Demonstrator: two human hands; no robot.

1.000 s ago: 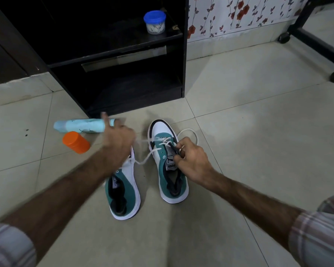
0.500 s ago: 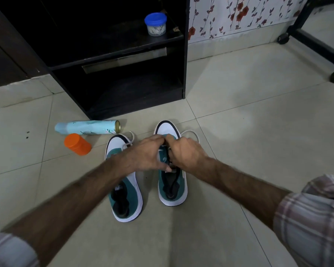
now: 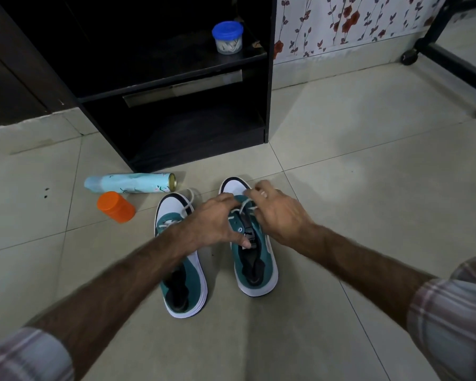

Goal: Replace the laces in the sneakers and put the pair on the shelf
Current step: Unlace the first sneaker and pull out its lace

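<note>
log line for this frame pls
stage: lacing right sneaker | left hand: on its lace | right hand: pinching lace | left sneaker: on floor | shelf: no shoes

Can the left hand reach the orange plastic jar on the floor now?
Probably yes: the orange plastic jar lies uncovered on the tiled floor, left of the left hand, which first must let go of the white lace.

Pale blue spray can [image 3: 129,183] lying beside orange jar [image 3: 116,207]; blue-lidded tub [image 3: 227,37] above.

Teal-and-white sneakers [image 3: 256,259], orange jar [image 3: 116,206] (blue-lidded tub [image 3: 227,37]), black shelf [image 3: 176,78]
</note>
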